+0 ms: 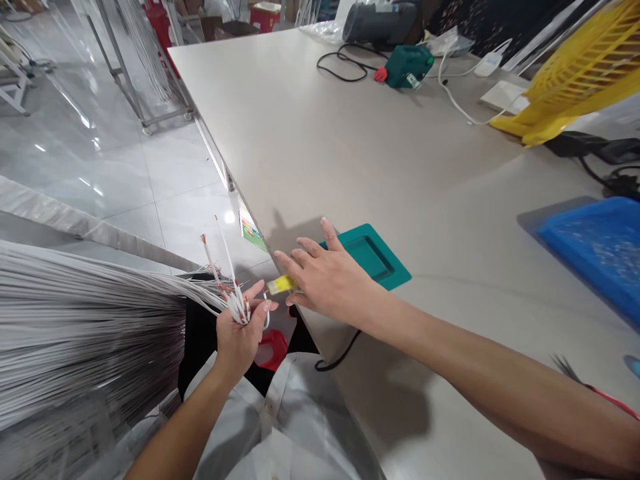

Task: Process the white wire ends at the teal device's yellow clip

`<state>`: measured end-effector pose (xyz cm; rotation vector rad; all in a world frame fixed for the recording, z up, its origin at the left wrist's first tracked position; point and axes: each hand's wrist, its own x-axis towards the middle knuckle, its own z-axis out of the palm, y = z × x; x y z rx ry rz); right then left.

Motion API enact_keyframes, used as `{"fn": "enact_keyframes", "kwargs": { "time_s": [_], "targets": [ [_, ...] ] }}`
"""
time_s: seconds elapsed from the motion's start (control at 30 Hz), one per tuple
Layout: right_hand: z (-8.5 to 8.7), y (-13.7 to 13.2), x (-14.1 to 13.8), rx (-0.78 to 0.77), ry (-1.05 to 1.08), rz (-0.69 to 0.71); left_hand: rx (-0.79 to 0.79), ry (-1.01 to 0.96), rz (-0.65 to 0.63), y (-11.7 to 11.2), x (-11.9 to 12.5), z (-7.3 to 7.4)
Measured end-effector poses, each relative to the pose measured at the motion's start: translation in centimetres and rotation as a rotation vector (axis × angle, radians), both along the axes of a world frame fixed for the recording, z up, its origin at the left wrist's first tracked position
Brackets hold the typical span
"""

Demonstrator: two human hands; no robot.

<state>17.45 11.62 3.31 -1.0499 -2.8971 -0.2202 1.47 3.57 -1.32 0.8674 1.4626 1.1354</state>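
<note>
Toward the table's near-left edge, my left hand (236,347) is closed around a bunch of white wires (239,308). Their ends look reddish, like bare copper, and a few stick up above the others. One wire tip is pinched between thumb and forefinger. My right hand (330,277) reaches in from the right, palm down, its thumb and forefinger closed on a small yellow piece (281,285) with a paler end. That end points at the pinched wire tip; whether they touch, I cannot tell. A teal shallow tray (383,257) lies partly under my right hand.
A thick mass of long white wires (90,320) hangs at the left. On the table (310,127) are a blue tray (600,247), a yellow fan (580,73), a green device (407,67) and a grey motor-like cylinder (380,23). A black cord (337,363) crosses the near edge.
</note>
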Motion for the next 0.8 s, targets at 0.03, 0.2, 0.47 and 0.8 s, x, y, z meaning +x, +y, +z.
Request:
{"fn": "enact_keyframes", "kwargs": {
  "time_s": [0.03, 0.2, 0.47, 0.8],
  "targets": [
    [0.1, 0.0, 0.0, -0.003, 0.02, 0.0, 0.0, -0.003, 0.001, 0.0, -0.1, 0.1],
    [1.0, -0.5, 0.0, 0.016, 0.173, 0.026, 0.016, -0.056, 0.038, -0.3, -0.9, 0.4],
    [-0.7, -4.7, -2.5, -0.232, 0.799, -0.025, 0.057, -0.355, 0.004, -1.1, -2.9, 0.8],
    [-2.6, -5.3, -4.9, -0.925, 1.381, -0.149, -0.056, -0.4, -0.158, -1.6, -3.6, 0.9]
  ]
}}
